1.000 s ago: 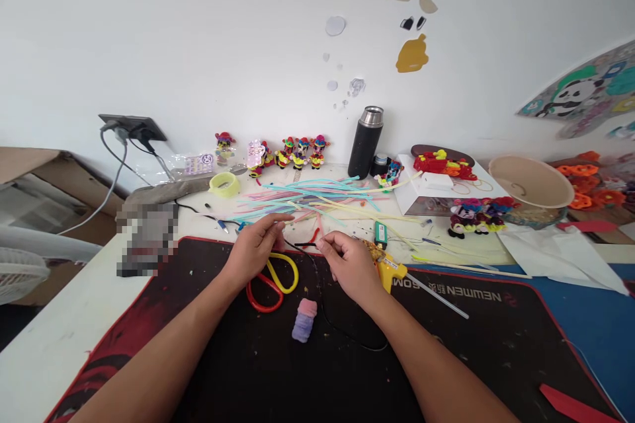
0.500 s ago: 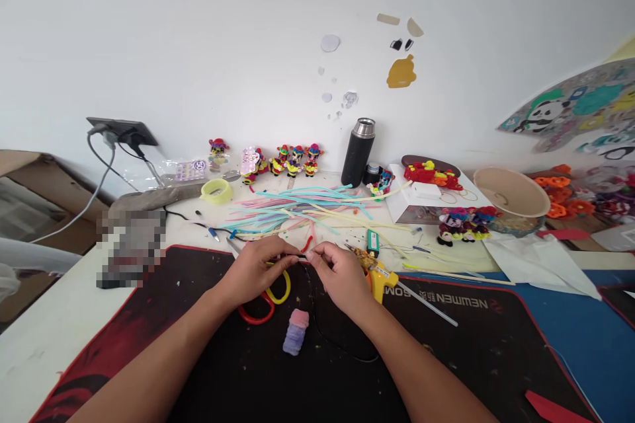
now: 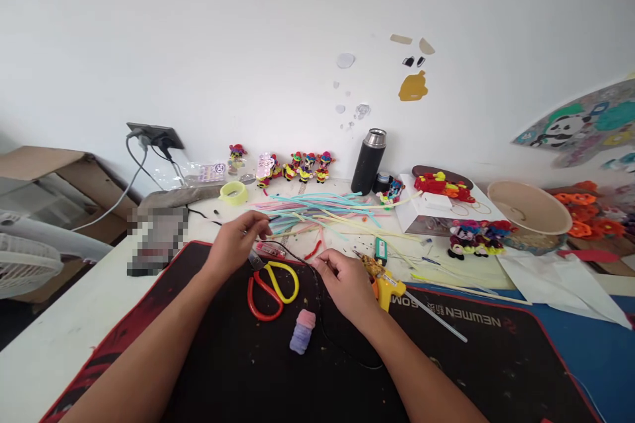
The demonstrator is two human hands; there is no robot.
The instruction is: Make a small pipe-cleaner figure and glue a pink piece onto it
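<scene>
A thin black wire is stretched between my two hands above the black desk mat. My left hand pinches its far end near the pile of pastel pipe cleaners. My right hand pinches the wire's near part, and the rest trails off over the mat. Red and yellow scissors lie between my hands. A small pink and purple fuzzy roll rests just in front of them. A yellow glue gun lies right of my right hand.
A black flask, small colourful figurines, a roll of yellow tape and a beige bowl stand along the back. A white box with red craft pieces, a wall socket with cables and a cardboard box are at the sides.
My hands have drawn apart: the left one moved up and left with the wire's end, and the wire now stretches between them. The view shifted slightly.
</scene>
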